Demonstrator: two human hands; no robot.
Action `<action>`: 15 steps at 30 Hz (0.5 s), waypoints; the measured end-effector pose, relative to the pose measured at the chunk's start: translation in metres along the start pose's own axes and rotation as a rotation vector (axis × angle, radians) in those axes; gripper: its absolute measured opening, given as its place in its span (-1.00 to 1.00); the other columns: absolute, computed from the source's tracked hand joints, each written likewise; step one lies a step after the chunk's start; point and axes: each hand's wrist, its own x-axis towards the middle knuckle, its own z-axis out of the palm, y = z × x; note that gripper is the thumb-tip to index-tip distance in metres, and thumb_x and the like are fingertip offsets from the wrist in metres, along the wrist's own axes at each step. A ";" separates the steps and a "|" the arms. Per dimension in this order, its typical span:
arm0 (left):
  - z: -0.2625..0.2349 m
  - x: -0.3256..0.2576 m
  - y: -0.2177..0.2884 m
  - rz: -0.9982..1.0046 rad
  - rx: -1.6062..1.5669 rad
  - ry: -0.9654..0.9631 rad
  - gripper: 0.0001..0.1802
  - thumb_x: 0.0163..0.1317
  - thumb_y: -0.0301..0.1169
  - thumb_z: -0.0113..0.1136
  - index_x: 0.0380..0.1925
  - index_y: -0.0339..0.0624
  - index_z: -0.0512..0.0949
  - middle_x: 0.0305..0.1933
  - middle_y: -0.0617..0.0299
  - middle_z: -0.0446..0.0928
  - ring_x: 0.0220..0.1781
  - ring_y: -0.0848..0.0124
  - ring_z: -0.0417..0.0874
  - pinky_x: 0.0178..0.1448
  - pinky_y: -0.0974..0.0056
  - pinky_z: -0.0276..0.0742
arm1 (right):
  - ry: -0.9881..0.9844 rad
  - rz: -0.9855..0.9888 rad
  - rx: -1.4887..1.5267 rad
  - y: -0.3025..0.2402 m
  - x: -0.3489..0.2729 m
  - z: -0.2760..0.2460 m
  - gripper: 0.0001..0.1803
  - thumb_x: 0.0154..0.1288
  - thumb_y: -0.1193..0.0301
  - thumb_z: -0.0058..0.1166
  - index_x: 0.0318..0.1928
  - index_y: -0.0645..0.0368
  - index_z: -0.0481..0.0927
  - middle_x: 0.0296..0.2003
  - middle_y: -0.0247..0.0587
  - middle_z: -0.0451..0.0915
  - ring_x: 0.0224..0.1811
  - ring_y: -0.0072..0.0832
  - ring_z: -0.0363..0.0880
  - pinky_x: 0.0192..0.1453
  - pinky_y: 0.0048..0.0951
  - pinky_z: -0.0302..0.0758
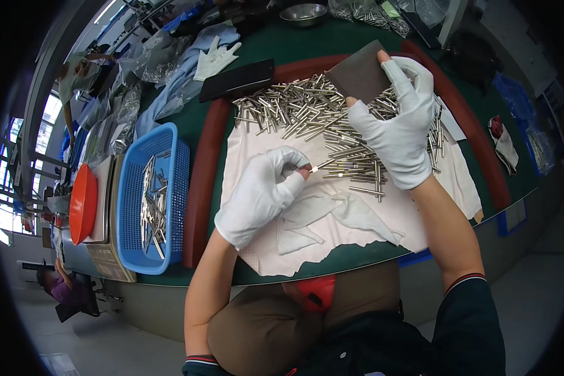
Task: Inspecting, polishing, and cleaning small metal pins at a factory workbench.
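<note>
Many short metal rods [319, 119] are still lying in a loose heap on the white cloth [257, 250], well outnumbering the smaller batch of rods [151, 210] that is sitting in the blue basket [131, 188] at the person's left. Judging from those 2 lots alone, the sorting looks early to middling: the basket is holding only a thin scatter along its middle, while the heap is spreading across most of the far part of the cloth.

1 rod [323, 165] is being held right now. The left hand [263, 194], in a white glove, is curling closed and pinching that rod by its near end between thumb and fingertips, with the rod's other end pointing toward the edge of the heap. The right hand [398, 125], also gloved, is gripping a dark grey square pad [359, 76] between thumb and fingers, holding it tilted above the far side of the heap; it is not touching the pinched rod.

Whether the rods in the basket differ in finish from those in the heap is too fine to tell here.

Around the work, a dark red raised rim [200, 182] is bordering the green table top [294, 44]. An orange bowl-shaped lid [83, 203] is standing beside the basket, a spare pair of white gloves [216, 57] is lying on the far left, and a steel bowl [302, 12] is sitting at the far edge.
</note>
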 end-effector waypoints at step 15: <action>-0.016 -0.004 -0.064 -0.058 -1.172 -0.078 -0.56 0.36 -0.57 0.09 0.23 -0.33 0.35 -0.25 0.14 0.51 -0.32 0.48 0.51 -0.21 0.47 0.50 | -0.158 0.006 0.043 -0.013 -0.015 0.003 -0.23 -0.19 0.35 0.45 0.17 0.20 0.55 0.00 -0.10 0.42 -0.03 -0.23 0.47 -0.01 -0.24 0.47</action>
